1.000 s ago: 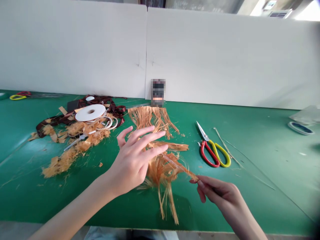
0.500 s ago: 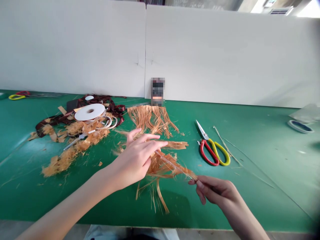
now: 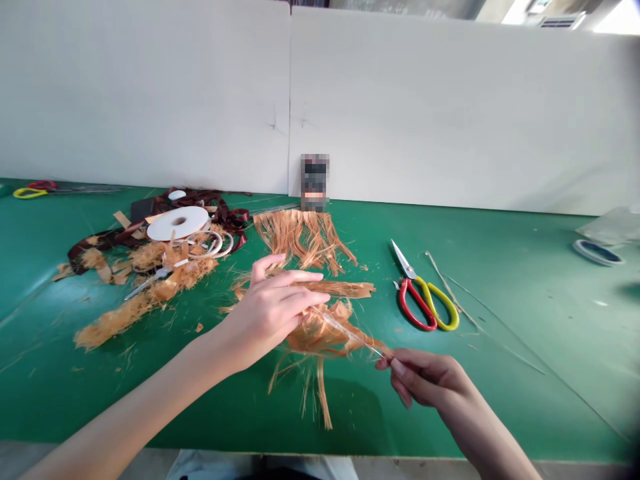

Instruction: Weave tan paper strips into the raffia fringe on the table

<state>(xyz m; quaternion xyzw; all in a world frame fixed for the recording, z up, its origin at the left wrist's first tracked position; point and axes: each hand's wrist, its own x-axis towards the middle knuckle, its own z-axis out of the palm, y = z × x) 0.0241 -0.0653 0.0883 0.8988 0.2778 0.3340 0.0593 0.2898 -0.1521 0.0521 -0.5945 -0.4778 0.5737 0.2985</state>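
A thin pale wire (image 3: 345, 329) runs slanting between my two hands, with frayed tan ribbon (image 3: 313, 339) around it and hanging below in loose strands. My right hand (image 3: 425, 377) is closed, pinching the wire's lower right end and the ribbon's tip between thumb and fingers. At the upper left end, my left hand (image 3: 273, 320) holds the ribbon and wire near the index finger, other fingers stretched forward; its thumb is largely hidden. Just beyond the left fingertips lies a flat tan strip (image 3: 345, 289). A fringed tan piece (image 3: 300, 233) is spread farther back.
Scissors (image 3: 425, 300) with red and yellow handles lie to the right, beside thin stems (image 3: 455, 293). On the left are a white spool (image 3: 179, 223), dark brown ribbon (image 3: 95, 245) and frayed tan scraps (image 3: 125, 320). A phone-like block (image 3: 315, 183) leans against the white panel (image 3: 425, 107).
The left hand has shifted slightly and turned a little over the ribbon. The hanging strands have swung slightly. The right hand keeps its pinch in almost the same place.
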